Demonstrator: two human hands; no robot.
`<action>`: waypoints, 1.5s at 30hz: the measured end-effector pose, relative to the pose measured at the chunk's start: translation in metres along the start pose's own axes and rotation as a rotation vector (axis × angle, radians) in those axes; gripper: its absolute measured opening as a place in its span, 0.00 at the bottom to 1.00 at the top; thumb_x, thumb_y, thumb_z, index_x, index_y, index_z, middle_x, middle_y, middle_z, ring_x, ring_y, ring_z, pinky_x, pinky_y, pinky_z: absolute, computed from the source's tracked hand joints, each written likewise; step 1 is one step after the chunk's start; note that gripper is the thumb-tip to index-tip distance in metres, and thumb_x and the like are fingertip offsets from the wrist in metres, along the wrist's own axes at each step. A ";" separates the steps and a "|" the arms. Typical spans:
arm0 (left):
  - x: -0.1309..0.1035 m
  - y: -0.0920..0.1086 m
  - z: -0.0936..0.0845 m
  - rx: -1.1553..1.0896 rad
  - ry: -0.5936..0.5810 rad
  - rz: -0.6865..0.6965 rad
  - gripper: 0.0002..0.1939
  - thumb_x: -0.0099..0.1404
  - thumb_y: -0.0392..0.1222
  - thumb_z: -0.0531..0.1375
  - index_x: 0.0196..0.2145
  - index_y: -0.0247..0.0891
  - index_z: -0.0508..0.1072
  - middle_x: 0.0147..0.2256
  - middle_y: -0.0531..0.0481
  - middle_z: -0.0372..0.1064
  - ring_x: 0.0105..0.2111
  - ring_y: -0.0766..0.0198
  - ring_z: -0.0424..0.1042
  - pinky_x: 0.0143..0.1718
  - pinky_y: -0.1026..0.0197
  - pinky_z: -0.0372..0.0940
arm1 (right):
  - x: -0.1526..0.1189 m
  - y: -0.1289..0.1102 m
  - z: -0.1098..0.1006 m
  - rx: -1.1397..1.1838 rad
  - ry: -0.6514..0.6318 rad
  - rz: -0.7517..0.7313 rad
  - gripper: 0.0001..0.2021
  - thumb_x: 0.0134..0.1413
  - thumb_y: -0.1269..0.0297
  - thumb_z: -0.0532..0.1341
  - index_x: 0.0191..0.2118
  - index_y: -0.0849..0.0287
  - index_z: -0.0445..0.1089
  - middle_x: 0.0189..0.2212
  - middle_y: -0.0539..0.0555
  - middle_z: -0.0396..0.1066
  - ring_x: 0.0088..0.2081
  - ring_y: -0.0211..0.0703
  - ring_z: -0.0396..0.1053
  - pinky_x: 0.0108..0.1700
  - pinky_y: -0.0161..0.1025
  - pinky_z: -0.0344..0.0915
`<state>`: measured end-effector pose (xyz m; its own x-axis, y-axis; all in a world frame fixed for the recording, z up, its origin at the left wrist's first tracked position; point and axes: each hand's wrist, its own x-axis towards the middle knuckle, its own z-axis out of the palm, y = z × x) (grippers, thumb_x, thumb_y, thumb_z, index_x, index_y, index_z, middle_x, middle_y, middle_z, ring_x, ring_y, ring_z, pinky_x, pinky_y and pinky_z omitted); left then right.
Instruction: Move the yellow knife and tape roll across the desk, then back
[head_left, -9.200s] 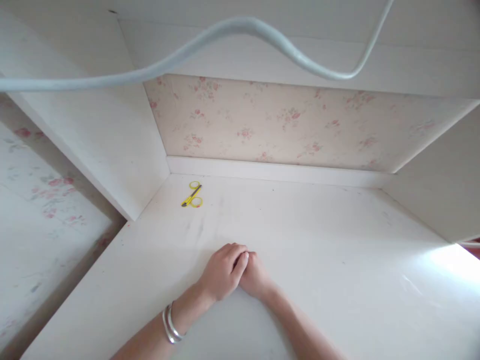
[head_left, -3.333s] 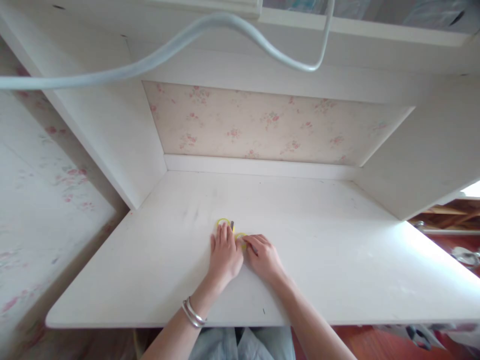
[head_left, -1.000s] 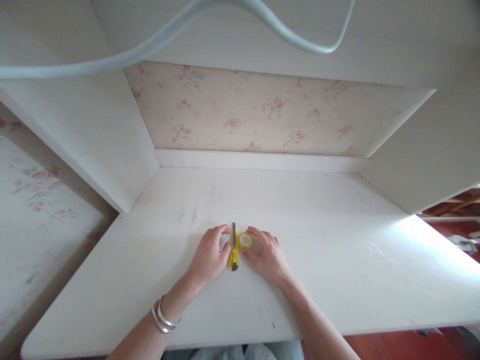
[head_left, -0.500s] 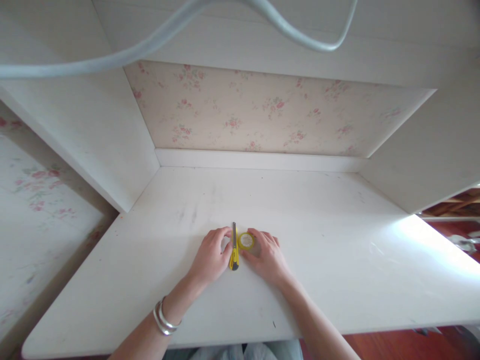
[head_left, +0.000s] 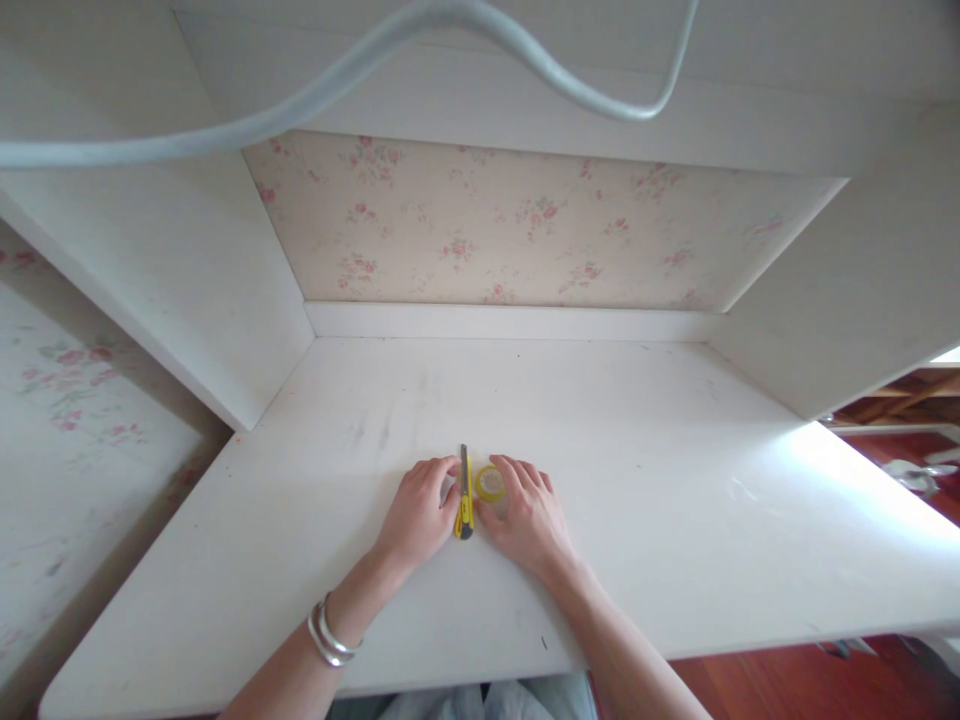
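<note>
A yellow and black utility knife (head_left: pixel 465 505) lies near the front middle of the white desk, its grey blade end pointing to the back. Just right of it sits a round yellow tape roll (head_left: pixel 490 484) with a pale centre. My left hand (head_left: pixel 421 508) rests on the desk at the knife's left side, thumb and fingers apart, fingertips beside the knife. Around the right side of the roll curves my right hand (head_left: pixel 529 515), its thumb and fingers spread and partly covering the roll's edge.
A white cable (head_left: pixel 300 105) crosses the view above the desk. White side panels (head_left: pixel 217 270) and a floral-papered back wall (head_left: pixel 487 225) enclose the desk (head_left: pixel 637 520). A small dark mark lies near the front edge.
My right hand has shifted slightly left, closer around the tape roll. The camera view has moved a little; my left hand and the knife keep nearly the same arrangement.
</note>
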<state>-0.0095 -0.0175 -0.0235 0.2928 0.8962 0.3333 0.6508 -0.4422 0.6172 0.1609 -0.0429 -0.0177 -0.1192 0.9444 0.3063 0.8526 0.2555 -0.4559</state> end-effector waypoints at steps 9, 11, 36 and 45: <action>0.002 -0.001 -0.002 0.046 0.019 0.006 0.12 0.60 0.35 0.54 0.43 0.39 0.65 0.38 0.49 0.69 0.41 0.60 0.67 0.45 0.56 0.61 | -0.001 0.003 0.003 0.020 -0.011 0.052 0.21 0.48 0.63 0.58 0.50 0.56 0.60 0.42 0.56 0.68 0.47 0.49 0.62 0.50 0.46 0.55; 0.002 -0.001 -0.002 0.065 0.013 -0.009 0.12 0.60 0.36 0.54 0.43 0.39 0.65 0.37 0.49 0.69 0.40 0.61 0.67 0.44 0.57 0.61 | -0.002 0.006 0.002 0.049 0.011 0.077 0.21 0.48 0.62 0.58 0.50 0.55 0.59 0.43 0.56 0.68 0.47 0.48 0.62 0.49 0.45 0.56; 0.011 0.026 0.006 0.452 -0.229 -0.037 0.16 0.60 0.46 0.50 0.21 0.37 0.71 0.27 0.45 0.69 0.33 0.58 0.66 0.37 0.57 0.55 | -0.036 0.181 -0.071 0.049 0.455 0.564 0.32 0.42 0.44 0.58 0.52 0.54 0.57 0.47 0.56 0.64 0.47 0.50 0.60 0.46 0.46 0.56; 0.055 0.120 0.080 0.314 -0.196 0.093 0.17 0.58 0.48 0.51 0.29 0.33 0.74 0.30 0.42 0.71 0.34 0.57 0.67 0.38 0.57 0.60 | -0.042 0.185 -0.083 0.354 0.693 0.738 0.23 0.50 0.48 0.53 0.49 0.55 0.60 0.40 0.54 0.66 0.37 0.43 0.64 0.38 0.39 0.60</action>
<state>0.1413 -0.0181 0.0121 0.4695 0.8559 0.2167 0.7889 -0.5169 0.3323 0.3657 -0.0525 -0.0452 0.7751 0.5949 0.2130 0.3866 -0.1799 -0.9045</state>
